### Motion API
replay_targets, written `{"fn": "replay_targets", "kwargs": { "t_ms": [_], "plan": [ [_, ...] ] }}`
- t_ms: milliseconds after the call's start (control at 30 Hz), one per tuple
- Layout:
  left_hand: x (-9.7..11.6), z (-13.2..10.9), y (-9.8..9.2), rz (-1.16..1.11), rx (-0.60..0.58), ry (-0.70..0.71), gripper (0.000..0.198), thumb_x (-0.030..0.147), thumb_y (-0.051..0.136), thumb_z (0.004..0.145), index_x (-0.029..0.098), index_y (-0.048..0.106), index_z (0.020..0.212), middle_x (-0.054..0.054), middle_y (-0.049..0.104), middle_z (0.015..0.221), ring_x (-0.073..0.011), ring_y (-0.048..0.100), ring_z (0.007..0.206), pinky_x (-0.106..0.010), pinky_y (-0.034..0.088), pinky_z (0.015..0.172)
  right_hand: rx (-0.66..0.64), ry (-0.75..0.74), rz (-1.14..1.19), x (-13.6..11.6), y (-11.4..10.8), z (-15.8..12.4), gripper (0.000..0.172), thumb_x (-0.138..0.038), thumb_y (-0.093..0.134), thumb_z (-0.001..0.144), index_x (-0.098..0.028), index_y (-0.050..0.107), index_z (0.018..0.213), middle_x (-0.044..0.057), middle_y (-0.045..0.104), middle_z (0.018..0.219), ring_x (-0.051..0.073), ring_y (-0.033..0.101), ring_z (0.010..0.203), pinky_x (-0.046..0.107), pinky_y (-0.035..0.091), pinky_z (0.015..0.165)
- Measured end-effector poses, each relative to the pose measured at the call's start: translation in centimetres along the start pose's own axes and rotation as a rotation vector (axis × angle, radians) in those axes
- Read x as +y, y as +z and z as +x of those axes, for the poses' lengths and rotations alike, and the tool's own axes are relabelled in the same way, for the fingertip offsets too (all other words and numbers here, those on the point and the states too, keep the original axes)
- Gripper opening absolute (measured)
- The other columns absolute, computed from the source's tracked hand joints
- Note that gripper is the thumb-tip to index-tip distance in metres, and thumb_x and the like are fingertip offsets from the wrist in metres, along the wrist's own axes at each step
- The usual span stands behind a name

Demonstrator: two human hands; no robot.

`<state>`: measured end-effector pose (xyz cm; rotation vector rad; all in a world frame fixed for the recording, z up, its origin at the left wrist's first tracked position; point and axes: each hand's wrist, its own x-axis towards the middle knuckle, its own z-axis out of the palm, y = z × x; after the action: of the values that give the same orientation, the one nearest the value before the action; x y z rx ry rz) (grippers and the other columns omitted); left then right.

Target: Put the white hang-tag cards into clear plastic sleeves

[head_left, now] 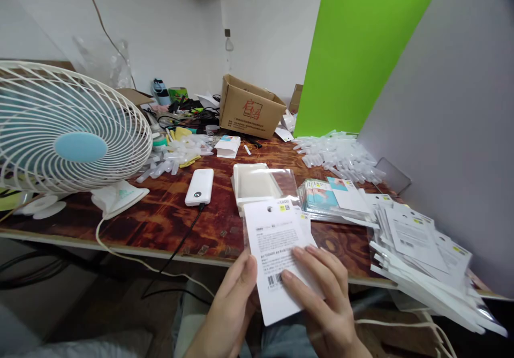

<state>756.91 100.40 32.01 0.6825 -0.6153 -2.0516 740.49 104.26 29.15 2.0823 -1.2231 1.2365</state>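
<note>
A white printed packaging card (pixel 277 256) with a barcode and a hang hole is held over the table's front edge, its top part in a clear plastic sleeve (pixel 283 181). My left hand (pixel 236 288) grips the card's left edge, thumb on the front. From the right, my right hand (pixel 325 288) lies on the card's face with fingers bent over it; its thumb is hidden. Part of another white card (pixel 305 229) shows behind the held one. Just beyond is a stack of clear sleeves (pixel 252 179).
Stacked cards (pixel 321 197) and packed sleeves (pixel 417 240) lie at the right, some overhanging the edge. Translucent plastic pieces (pixel 337 154) are heaped behind them. A white power bank (pixel 199 187) with a cable, a fan (pixel 76 133) and a cardboard box (pixel 251 106) stand around.
</note>
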Motion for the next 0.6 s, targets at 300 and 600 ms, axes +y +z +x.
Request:
{"fn": "replay_targets", "kwargs": {
  "t_ms": [300, 600],
  "plan": [
    [-0.2, -0.8, -1.1, 0.159, -0.069, 0.052, 0.038, 0.047, 0.062, 0.082, 0.028, 0.07, 0.115, -0.007, 0.066, 0.127, -0.0307, 0.047, 0.131, -0.045, 0.032, 0.114, 0.032, 0.013, 0.054, -0.7, 0.5, 0.6, 0.027, -0.015, 0.052, 0.091, -0.014, 0.063, 0.115, 0.011, 0.062, 0.119, 0.027, 0.05, 0.117, 0.04, 0.046, 0.091],
    [-0.3, -2.0, -1.1, 0.299, -0.133, -0.037, 0.045, 0.052, 0.061, 0.081, 0.025, 0.07, 0.116, -0.01, 0.065, 0.128, -0.0342, 0.05, 0.128, -0.049, 0.033, 0.112, 0.071, 0.586, 0.191, -1.5, -0.7, 1.6, 0.048, -0.039, 0.067, 0.082, -0.023, 0.055, 0.125, 0.013, 0.055, 0.13, 0.029, 0.058, 0.113, 0.041, 0.056, 0.082]
  ]
}}
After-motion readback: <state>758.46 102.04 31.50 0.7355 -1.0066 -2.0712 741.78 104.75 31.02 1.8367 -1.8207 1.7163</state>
